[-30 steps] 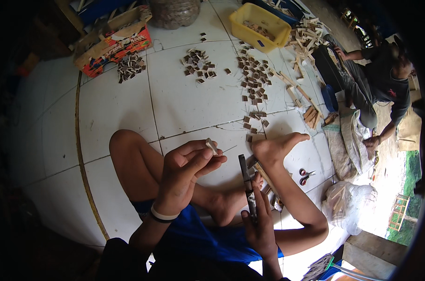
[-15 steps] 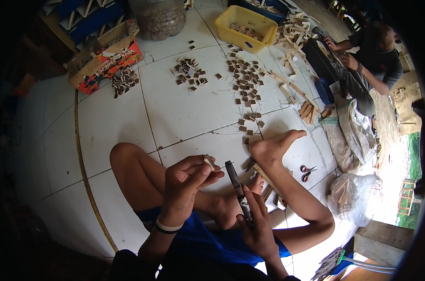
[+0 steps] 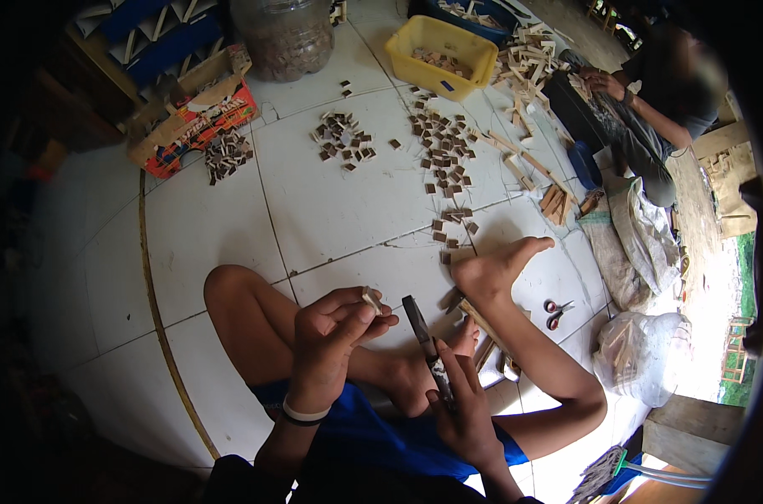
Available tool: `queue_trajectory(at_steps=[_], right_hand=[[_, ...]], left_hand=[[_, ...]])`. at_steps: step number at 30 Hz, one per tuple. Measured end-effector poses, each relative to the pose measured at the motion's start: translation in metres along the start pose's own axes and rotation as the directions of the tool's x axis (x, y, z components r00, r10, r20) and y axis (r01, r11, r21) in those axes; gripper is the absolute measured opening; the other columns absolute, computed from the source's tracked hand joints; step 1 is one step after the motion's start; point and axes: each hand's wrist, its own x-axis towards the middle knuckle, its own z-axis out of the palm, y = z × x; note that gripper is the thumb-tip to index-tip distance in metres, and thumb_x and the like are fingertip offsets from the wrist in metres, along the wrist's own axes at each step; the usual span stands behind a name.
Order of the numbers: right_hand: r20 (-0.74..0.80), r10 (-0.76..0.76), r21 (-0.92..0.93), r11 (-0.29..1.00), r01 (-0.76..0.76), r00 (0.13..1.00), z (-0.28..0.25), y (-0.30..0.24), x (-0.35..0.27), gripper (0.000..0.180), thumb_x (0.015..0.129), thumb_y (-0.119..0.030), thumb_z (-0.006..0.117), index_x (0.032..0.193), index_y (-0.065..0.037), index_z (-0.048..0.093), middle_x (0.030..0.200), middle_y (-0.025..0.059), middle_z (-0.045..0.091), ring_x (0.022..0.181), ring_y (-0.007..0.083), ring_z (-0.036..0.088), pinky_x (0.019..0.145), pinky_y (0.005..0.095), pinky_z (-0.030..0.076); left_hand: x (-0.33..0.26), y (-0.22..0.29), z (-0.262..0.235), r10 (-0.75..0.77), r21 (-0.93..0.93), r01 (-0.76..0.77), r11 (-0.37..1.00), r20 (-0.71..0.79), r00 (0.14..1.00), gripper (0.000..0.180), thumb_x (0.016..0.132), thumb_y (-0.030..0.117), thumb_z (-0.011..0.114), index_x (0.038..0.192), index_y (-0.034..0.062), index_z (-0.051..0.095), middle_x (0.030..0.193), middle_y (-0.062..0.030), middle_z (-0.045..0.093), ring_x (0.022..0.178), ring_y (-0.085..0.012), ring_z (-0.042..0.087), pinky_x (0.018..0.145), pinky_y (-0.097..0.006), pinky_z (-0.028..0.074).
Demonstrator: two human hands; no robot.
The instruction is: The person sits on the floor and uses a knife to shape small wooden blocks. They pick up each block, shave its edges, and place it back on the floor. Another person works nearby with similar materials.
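Observation:
My left hand pinches a small pale wood piece between thumb and fingertips, held up above my folded legs. Wrapped around the handle of a chisel-like tool is my right hand. The dark flat blade points away from me, its end right of the wood piece and apart from it. Beneath the blade, by my feet, lies a wooden strip, partly hidden by my leg. Small dark-faced wood squares are strewn on the tiles ahead, with a smaller cluster to their left.
A yellow tub and a large clear plastic container stand far off. An orange-red carton is at the left. Scissors lie right of my leg, near a plastic bag. Another person works at the far right.
The view has shifted slightly. My left fingers have turned the wood piece a little; both hands keep their holds. The other person's hands have come closer together.

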Motion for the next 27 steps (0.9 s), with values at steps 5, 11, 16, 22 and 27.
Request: queue_trajectory(at_steps=[5, 11, 16, 22, 27], right_hand=[[0.002, 0.001, -0.011, 1.000, -0.001, 1.000, 0.001, -0.001, 0.000, 0.077, 0.085, 0.010, 0.061, 0.158, -0.004, 0.040, 0.123, 0.0243, 0.056, 0.106, 0.0410, 0.062, 0.089, 0.0436, 0.053], [-0.023, -0.016, -0.028, 0.999, 0.016, 1.000, 0.003, 0.000, -0.001, 0.082, 0.081, 0.015, 0.059, 0.158, -0.007, 0.043, 0.124, 0.0237, 0.055, 0.107, 0.0405, 0.063, 0.089, 0.0437, 0.055], [0.009, -0.037, -0.056, 0.998, 0.038, 0.999, 0.003, 0.001, -0.002, 0.072, 0.088, 0.009, 0.062, 0.156, 0.002, 0.040, 0.126, 0.0260, 0.055, 0.112, 0.0423, 0.058, 0.098, 0.0440, 0.048], [0.025, -0.044, -0.043, 0.998, 0.045, 0.999, 0.005, -0.002, -0.002, 0.071, 0.089, 0.008, 0.061, 0.156, 0.002, 0.039, 0.129, 0.0273, 0.053, 0.116, 0.0441, 0.057, 0.100, 0.0455, 0.048], [-0.026, -0.063, -0.066, 0.996, 0.061, 0.998, 0.008, -0.006, 0.000, 0.084, 0.079, 0.016, 0.059, 0.158, -0.008, 0.043, 0.127, 0.0245, 0.054, 0.114, 0.0422, 0.061, 0.094, 0.0453, 0.054]], left_hand=[[0.000, -0.001, -0.001, 0.010, -0.052, -0.010, 0.999, 0.000, 1.000, 0.026, 0.102, 0.011, 0.066, 0.120, -0.0078, 0.065, 0.106, -0.0157, 0.073, 0.101, -0.0253, 0.075, 0.094, -0.035, 0.062], [-0.004, -0.002, 0.001, 0.026, -0.015, -0.027, 1.000, -0.046, 0.999, 0.025, 0.103, 0.012, 0.064, 0.118, -0.0076, 0.066, 0.105, -0.0155, 0.073, 0.099, -0.0250, 0.075, 0.093, -0.035, 0.062], [-0.007, -0.001, 0.000, 0.039, 0.003, -0.039, 0.999, -0.044, 0.998, 0.024, 0.103, 0.012, 0.064, 0.118, -0.0073, 0.067, 0.104, -0.0153, 0.073, 0.097, -0.0249, 0.075, 0.091, -0.035, 0.063], [-0.009, -0.002, -0.006, 0.053, -0.019, -0.053, 0.998, -0.043, 0.998, 0.025, 0.103, 0.012, 0.064, 0.119, -0.0069, 0.067, 0.105, -0.0152, 0.072, 0.096, -0.0247, 0.075, 0.089, -0.034, 0.063], [-0.011, -0.003, -0.009, 0.061, 0.003, -0.061, 0.998, -0.063, 0.996, 0.025, 0.103, 0.013, 0.064, 0.118, -0.0062, 0.067, 0.105, -0.0153, 0.072, 0.096, -0.0254, 0.075, 0.090, -0.035, 0.062]])
